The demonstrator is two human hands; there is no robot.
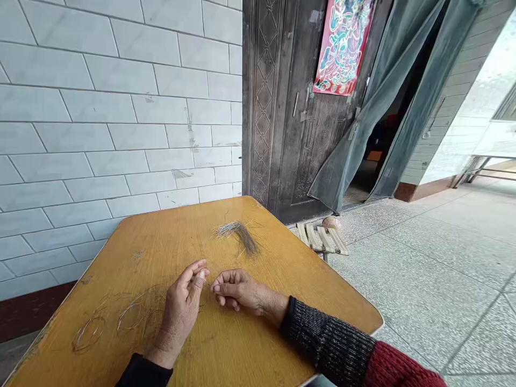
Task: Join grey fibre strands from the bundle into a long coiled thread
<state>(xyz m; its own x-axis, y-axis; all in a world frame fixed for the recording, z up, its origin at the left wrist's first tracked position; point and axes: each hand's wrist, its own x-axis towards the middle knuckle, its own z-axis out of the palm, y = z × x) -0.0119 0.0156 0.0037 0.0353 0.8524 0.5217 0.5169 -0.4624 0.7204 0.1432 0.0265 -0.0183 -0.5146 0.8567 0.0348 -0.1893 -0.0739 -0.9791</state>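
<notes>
Reading the tabletop as a dial with the person at six o'clock, a tiled wall (92, 134) rises beyond the wooden table (282, 279) from nine to twelve. At eight o'clock lies the leftmost loop (83, 329) of wire-like strands; just beside it, towards the centre, is a second loop (124, 310), then a third loop (150, 317), partly hidden by the left hand (183, 301). At ten o'clock, apart from these, sits a small tangle (137, 255).

Near the centre of the dial, the left hand is raised, thumb and forefinger brought together on a thin strand (208, 285). The right hand (237, 290), just beside it, comes in from four o'clock, its thumb and forefinger pinching the same strand, as far as so fine a thing can be made out; its other fingers are curled. The strand bridges the narrow gap between the fingertips.

At one o'clock, just beyond the right hand, a loose bundle (242, 236) of mostly straight strands rests untouched. Off the table, at two o'clock, stands a low slatted stool (322, 238).

By the look of it, the work is partway: a few strands already lie looped, one is in hand and unfinished, and the bundle seems to be unworked stock. How many of its strands are needed cannot be told.
</notes>
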